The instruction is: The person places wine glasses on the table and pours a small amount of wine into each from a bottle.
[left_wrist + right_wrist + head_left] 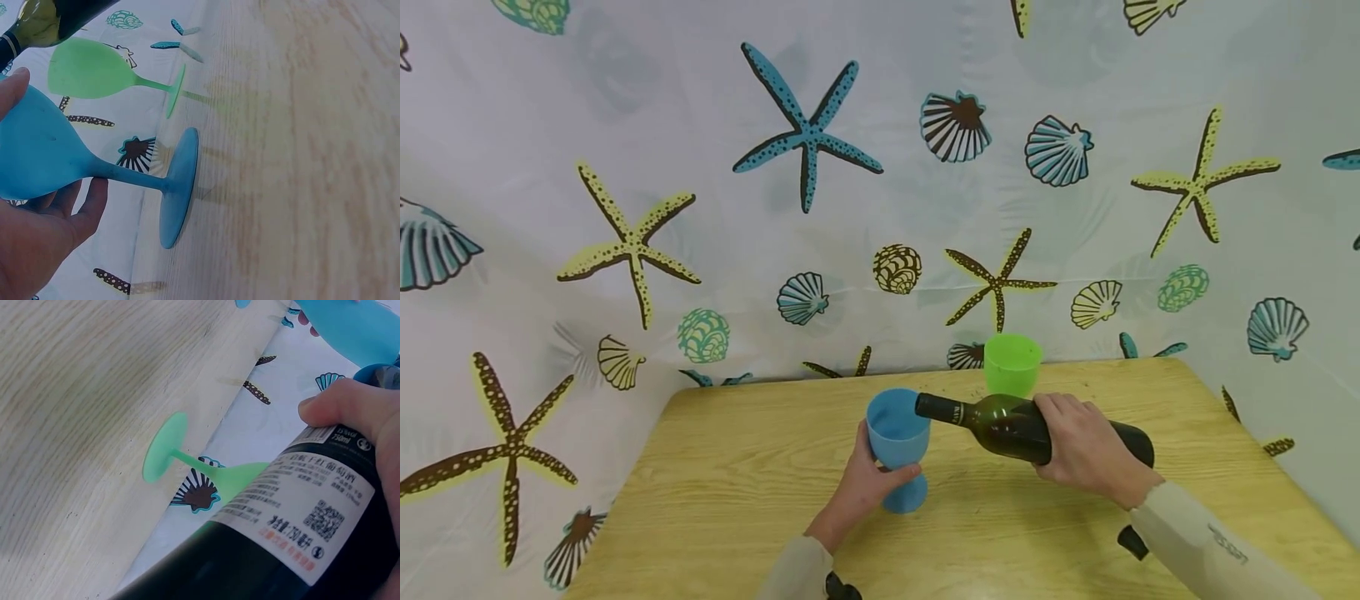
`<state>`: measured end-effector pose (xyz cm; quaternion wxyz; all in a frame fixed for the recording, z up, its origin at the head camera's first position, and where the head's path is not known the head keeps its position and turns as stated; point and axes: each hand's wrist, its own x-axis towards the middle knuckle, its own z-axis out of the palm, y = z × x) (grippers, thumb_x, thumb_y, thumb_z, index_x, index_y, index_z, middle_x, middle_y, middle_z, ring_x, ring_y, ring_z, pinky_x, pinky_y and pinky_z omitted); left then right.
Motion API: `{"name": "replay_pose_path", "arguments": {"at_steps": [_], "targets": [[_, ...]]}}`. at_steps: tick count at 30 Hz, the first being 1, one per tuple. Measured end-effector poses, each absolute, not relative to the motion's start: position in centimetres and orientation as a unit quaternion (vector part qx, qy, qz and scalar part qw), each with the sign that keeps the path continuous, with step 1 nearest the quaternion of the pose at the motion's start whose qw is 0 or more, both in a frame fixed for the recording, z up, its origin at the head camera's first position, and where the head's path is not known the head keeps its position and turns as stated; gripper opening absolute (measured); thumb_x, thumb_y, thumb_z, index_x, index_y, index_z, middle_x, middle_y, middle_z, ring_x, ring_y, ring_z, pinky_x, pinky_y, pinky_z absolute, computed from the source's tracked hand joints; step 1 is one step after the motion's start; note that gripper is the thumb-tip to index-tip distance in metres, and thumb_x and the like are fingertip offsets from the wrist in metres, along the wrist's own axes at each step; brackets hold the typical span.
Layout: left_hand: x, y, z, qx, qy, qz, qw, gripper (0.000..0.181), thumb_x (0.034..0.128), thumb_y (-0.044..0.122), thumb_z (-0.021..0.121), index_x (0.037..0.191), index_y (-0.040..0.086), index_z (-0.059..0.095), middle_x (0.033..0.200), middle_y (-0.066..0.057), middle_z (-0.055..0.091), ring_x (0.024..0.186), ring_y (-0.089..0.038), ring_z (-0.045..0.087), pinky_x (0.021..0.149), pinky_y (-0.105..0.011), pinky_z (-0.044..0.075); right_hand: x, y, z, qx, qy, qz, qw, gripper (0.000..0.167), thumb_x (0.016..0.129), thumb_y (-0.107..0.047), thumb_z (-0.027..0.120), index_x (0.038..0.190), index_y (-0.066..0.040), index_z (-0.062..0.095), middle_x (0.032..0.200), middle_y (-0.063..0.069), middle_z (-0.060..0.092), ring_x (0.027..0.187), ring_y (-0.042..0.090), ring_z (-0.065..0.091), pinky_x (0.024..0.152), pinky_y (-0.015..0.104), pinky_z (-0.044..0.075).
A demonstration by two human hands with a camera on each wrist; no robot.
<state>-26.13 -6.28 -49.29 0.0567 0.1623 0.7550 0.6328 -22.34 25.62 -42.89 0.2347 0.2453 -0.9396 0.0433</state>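
A blue goblet (pixel 898 442) stands at the middle of the table, and my left hand (pixel 861 479) grips its bowl, thumb on the near side. In the left wrist view the goblet's foot (pixel 180 190) appears to rest on the wood. My right hand (pixel 1078 442) holds a dark wine bottle (pixel 1007 427) round its body, tilted nearly level with the neck to the left. The bottle's mouth is at the goblet's rim. Its white printed label (pixel 300 512) shows in the right wrist view. No liquid is visible in the goblet.
Behind the bottle stands a green goblet (pixel 1012 364), near the table's back edge. The wooden table (pixel 737 483) reaches a white cloth (pixel 880 200) with starfish and shells, which hangs behind and at both sides.
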Motion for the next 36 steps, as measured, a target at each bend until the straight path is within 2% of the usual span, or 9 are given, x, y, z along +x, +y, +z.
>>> {"name": "replay_pose_path", "arguments": {"at_steps": [10,22,36], "targets": [[-24.3,-6.3,-46.1,0.172,0.748,0.637,0.067,0.092,0.0838,0.012,0.073,0.148,0.002,0.008,0.142,-0.027,0.030,0.129,-0.048,0.033,0.098,-0.063,0.036,-22.5,25.5,-42.1,0.249,-0.939,0.022,0.237,0.081,0.056,-0.035,0.086,0.118,0.002,0.050,0.107,0.016,0.059,0.093,0.031,0.058,0.071,0.050,0.051],[-24.0,-6.4,-46.0,0.177,0.744,0.641,0.063,0.091,0.0839,0.010,0.072,0.148,0.002,0.008,0.142,-0.028,0.029,0.129,-0.048,0.032,0.098,-0.062,0.036,-22.7,25.7,-41.5,0.261,-0.932,-0.014,0.252,0.083,0.053,-0.037,0.087,0.117,0.003,0.052,0.107,0.016,0.058,0.092,0.032,0.058,0.072,0.051,0.051],[-24.1,-6.5,-46.3,0.177,0.753,0.631,0.059,0.091,0.0839,0.011,0.072,0.148,0.002,0.008,0.142,-0.028,0.030,0.129,-0.047,0.033,0.098,-0.062,0.036,-22.7,25.7,-40.4,0.272,-0.932,-0.030,0.237,0.081,0.054,-0.035,0.087,0.117,0.002,0.053,0.107,0.016,0.059,0.094,0.033,0.057,0.072,0.051,0.050]]}}
